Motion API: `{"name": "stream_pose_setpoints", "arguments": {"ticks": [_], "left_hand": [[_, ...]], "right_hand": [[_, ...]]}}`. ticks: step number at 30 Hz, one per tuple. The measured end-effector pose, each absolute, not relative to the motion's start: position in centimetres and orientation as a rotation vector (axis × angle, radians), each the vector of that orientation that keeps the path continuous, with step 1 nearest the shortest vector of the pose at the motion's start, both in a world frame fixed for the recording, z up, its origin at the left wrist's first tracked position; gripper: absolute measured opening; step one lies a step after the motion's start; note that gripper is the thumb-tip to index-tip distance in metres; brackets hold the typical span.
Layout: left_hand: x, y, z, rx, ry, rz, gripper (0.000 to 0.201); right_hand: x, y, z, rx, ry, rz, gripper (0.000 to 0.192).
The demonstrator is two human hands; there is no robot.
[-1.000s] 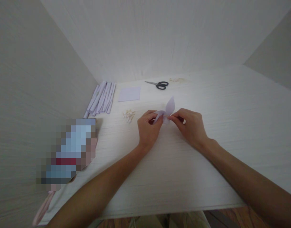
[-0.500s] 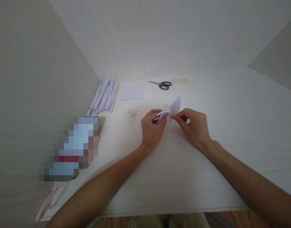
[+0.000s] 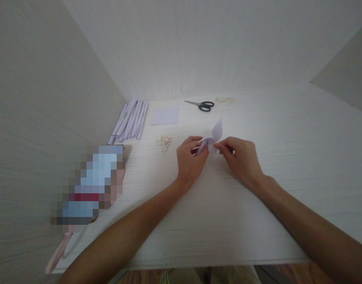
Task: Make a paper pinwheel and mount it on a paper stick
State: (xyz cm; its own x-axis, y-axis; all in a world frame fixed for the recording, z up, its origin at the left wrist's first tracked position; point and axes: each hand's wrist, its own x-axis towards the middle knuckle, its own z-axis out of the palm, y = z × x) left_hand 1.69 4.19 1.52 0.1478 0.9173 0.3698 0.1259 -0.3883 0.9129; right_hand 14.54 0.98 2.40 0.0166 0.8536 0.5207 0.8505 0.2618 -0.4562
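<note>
A thin lilac-white sheet of paper [image 3: 217,132], gathered at its middle with its ends flaring out, is held above the table. My left hand [image 3: 192,157] is closed on the gathered part from the left, thumb in front. At its right side, the thumb and forefinger of my right hand [image 3: 241,157] are pinched together against the bunched middle. Whatever lies between those fingertips is too small to make out. Left of my left hand, a little heap of short pale-tan strips [image 3: 164,142] lies on the table.
Several rolled paper tubes [image 3: 129,120] lie against the left wall. Nearby are a flat square of lilac paper [image 3: 165,116] and black-handled scissors [image 3: 205,105], with thin tan pieces [image 3: 225,100] beside them. A blurred-out object [image 3: 93,177] rests at the left edge. Walls enclose the white table [image 3: 301,157].
The paper's upright flap has tilted slightly left and its gathered middle has turned a little. Both hands keep nearly the same place, with the right fingers shifted slightly at the bunched part.
</note>
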Motion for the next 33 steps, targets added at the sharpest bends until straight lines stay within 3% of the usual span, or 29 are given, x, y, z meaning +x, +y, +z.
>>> {"name": "stream_pose_setpoints", "arguments": {"ticks": [7,17,33], "left_hand": [[1.68,4.22,1.28,1.683,0.968,1.331,0.011],[1.73,4.13,1.54,1.650,1.006,1.312,0.011],[1.76,4.15,1.72,1.623,1.011,1.307,0.011]], "right_hand": [[14.41,0.97,2.32,-1.483,-1.744,-0.078,0.014],[14.43,0.96,2.55,-1.549,-1.850,-0.077,0.027],[14.59,1.28,2.05,-1.545,-1.797,-0.061,0.029]]}}
